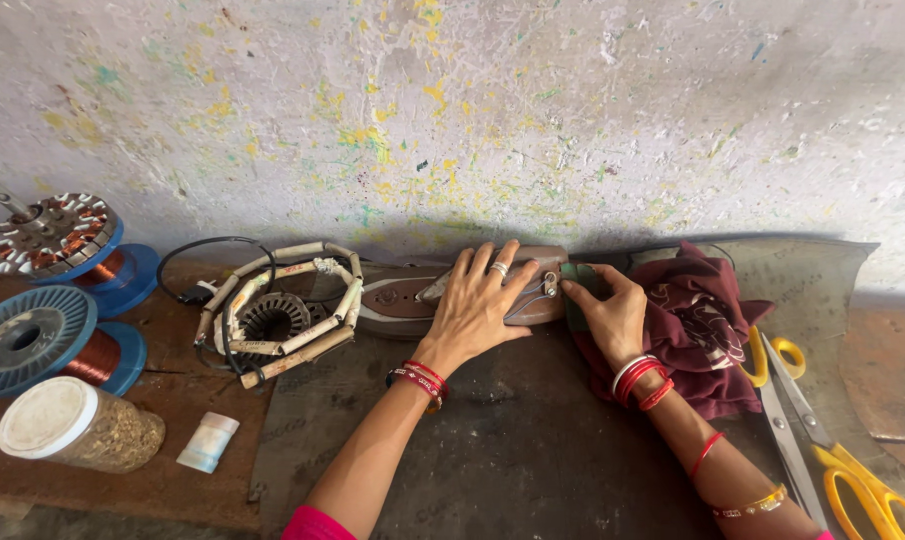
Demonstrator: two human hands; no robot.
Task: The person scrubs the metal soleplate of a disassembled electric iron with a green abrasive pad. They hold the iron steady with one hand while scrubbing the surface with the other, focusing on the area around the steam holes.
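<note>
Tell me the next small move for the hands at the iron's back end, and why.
Probably keep the left hand pressing the iron flat and let the right hand work the small fitting at its rear. The left palm lies spread over the iron's body, and the right fingertips pinch just beside that fitting where thin wires run, so steadying comes first.

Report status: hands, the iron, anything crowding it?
Left hand flat on brown clothes iron. Right hand fingertips at its rear end. Maroon cloth against right hand; wound coil bundle at iron's nose.
</note>
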